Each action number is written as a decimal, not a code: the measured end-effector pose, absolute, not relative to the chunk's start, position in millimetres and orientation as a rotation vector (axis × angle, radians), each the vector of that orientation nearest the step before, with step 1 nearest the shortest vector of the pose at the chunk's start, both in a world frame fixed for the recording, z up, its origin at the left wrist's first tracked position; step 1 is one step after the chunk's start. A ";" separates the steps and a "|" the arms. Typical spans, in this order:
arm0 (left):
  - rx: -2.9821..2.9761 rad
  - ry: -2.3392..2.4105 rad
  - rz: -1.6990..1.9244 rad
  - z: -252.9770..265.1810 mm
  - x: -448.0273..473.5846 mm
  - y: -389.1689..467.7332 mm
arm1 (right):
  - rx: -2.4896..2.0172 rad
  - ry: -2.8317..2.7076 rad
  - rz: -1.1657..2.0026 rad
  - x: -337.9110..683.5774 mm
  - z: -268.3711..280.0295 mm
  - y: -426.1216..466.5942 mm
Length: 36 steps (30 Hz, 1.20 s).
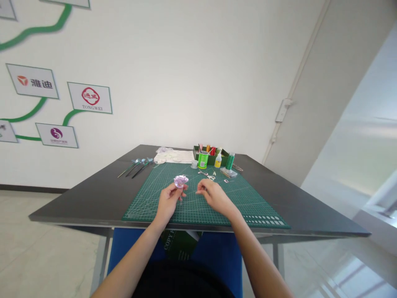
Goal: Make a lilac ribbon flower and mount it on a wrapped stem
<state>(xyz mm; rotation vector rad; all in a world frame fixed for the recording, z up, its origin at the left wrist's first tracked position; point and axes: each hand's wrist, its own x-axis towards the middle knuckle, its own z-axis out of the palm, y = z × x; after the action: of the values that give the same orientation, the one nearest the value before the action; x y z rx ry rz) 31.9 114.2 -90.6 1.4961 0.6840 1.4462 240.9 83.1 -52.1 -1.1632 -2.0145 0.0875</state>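
My left hand [168, 203] is closed round the stem of a pale purple artificial flower [180, 180], its bloom facing up above the fingers. A short length of stem shows below the hand. To the right, my right hand [214, 194] hovers over the green cutting mat [149, 194], with thumb and forefinger pinched together. Whatever it pinches, if anything, is too small to make out. A gap separates the two hands. Just beyond my right hand lie scissors [211, 177] with pale handles.
A green box [228, 156] of thread spools stands at the back, behind a bright green tin [202, 159], a yellow-labelled glue bottle [218, 159] and a green bottle [230, 161]. Several blue-tipped stems [136, 166] lie at left, near white sheets [182, 156]. The black table [93, 198] meets the wall.
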 end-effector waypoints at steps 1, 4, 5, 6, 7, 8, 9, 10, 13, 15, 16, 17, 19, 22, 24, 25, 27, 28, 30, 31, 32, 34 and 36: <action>1.498 0.685 1.472 -87.4 28.8 113.4 | -1.139 -2.004 0.105 228.6 -55.8 82.4; 1.517 0.663 1.533 -68.6 19.0 108.9 | -1.087 -1.932 0.140 207.2 -57.6 78.9; 1.524 0.651 1.552 -59.6 16.4 106.6 | -1.073 -1.901 0.146 204.2 -54.7 77.1; 1.532 0.637 1.569 -49.5 14.6 103.7 | -1.060 -1.869 0.148 202.6 -50.3 74.6; 1.538 0.621 1.583 -38.9 13.5 100.0 | -1.048 -1.838 0.146 201.8 -44.7 71.2; 1.543 0.605 1.596 -28.2 13.1 95.1 | -1.036 -1.809 0.142 201.4 -38.4 66.9; 1.551 0.587 1.608 -18.0 13.5 89.0 | -1.024 -1.782 0.135 200.9 -31.9 61.3; 1.578 0.561 1.631 -8.8 14.4 81.6 | -1.012 -1.758 0.127 200.0 -25.8 54.5; 1.710 0.498 1.700 8.3 17.7 54.1 | -0.976 -1.688 0.100 193.6 -13.0 27.7; 1.779 0.495 1.716 9.6 18.6 36.4 | -0.949 -1.644 0.077 186.9 -9.4 7.3; 1.794 0.486 1.726 7.9 18.5 29.3 | -0.938 -1.630 0.063 183.5 -8.4 -2.5; 1.812 0.479 1.743 5.2 18.1 23.8 | -0.931 -1.620 0.047 180.3 -7.5 -11.6; 1.827 0.435 1.775 -1.1 17.1 17.7 | -0.928 -1.616 0.006 175.0 -5.2 -26.4; 1.775 0.352 1.760 -8.8 16.6 16.8 | -0.928 -1.608 -0.069 170.1 -1.1 -38.7; 1.732 0.316 1.726 -12.1 17.2 17.7 | -0.918 -1.603 -0.105 167.9 0.9 -41.7; 1.727 0.304 1.717 -13.4 17.5 17.9 | -0.915 -1.600 -0.112 167.0 1.5 -42.6; 1.757 0.284 1.735 -15.5 17.7 17.7 | -0.910 -1.589 -0.104 166.0 2.1 -45.1; 1.781 0.276 1.760 -16.1 17.5 17.4 | -0.913 -1.581 -0.093 165.9 2.2 -47.3; 1.823 0.273 1.817 -16.6 17.2 16.2 | -0.935 -1.583 -0.040 166.5 2.2 -54.0; 1.835 0.278 1.843 -16.5 17.1 15.5 | -0.949 -1.615 0.010 167.0 2.0 -58.4; 1.845 0.288 1.862 -16.2 17.1 14.7 | -0.960 -1.669 0.076 167.3 1.6 -63.1; 1.864 0.332 1.868 -15.7 17.8 13.4 | -0.966 -1.819 0.240 166.9 0.1 -72.2; 1.870 0.383 1.860 -15.9 18.8 12.6 | -0.927 -1.928 0.375 165.0 -2.4 -78.9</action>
<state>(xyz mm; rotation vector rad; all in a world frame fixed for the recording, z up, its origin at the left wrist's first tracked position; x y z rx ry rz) 18.8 12.6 -15.9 1.8698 0.3834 1.8600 165.0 -78.9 -2.4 -0.9269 -1.9282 0.3753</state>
